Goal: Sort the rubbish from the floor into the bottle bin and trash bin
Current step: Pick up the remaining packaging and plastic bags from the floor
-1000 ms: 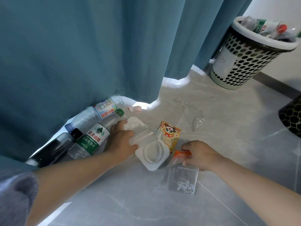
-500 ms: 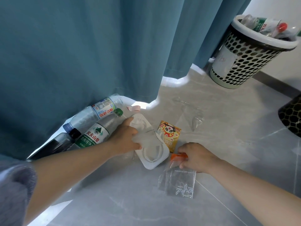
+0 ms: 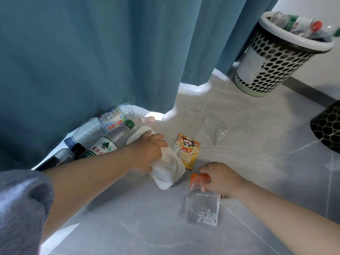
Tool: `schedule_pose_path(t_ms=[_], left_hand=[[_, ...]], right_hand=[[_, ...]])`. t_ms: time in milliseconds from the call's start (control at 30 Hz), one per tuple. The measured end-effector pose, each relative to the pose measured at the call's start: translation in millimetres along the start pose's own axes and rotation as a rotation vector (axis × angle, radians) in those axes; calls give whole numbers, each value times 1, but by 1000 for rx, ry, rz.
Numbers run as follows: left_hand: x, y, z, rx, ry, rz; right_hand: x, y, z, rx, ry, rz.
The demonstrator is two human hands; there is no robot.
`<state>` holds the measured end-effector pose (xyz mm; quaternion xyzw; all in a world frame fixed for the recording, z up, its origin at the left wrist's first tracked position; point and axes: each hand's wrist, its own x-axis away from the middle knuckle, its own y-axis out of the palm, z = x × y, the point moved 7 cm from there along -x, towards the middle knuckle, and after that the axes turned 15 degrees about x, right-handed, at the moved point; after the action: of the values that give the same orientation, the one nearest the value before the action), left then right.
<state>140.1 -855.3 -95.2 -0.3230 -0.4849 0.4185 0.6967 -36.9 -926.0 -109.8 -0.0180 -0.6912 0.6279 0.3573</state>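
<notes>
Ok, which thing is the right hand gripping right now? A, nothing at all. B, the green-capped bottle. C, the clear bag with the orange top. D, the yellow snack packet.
C: the right hand has its fingers curled round the orange top of the clear bag; the yellow snack packet is not in its grip.

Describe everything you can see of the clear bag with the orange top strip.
The clear plastic bag with an orange top strip looks thin, glossy and empty, with white script printed on it. It lies on the grey tiled floor, orange end away from the camera. The right hand pinches that end; nothing else touches it.
</notes>
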Motion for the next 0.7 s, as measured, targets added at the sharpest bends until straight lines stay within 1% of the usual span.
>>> schedule_pose_path(t_ms=[233, 333, 500, 633, 700], left_hand=[[4, -3, -3, -7, -6, 134], [8, 0, -8, -2, -33, 138], [14, 0, -10, 23, -26, 174], [18, -6, -10, 113, -41, 296], [20, -7, -12, 162, -60, 313]], right_hand=[[-1, -2, -2, 19, -13, 1], [-2, -2, -3, 21, -11, -7], [-3, -3, -3, 20, -6, -11], [-4, -4, -5, 33, -5, -11], [-4, -4, -6, 36, -6, -13]])
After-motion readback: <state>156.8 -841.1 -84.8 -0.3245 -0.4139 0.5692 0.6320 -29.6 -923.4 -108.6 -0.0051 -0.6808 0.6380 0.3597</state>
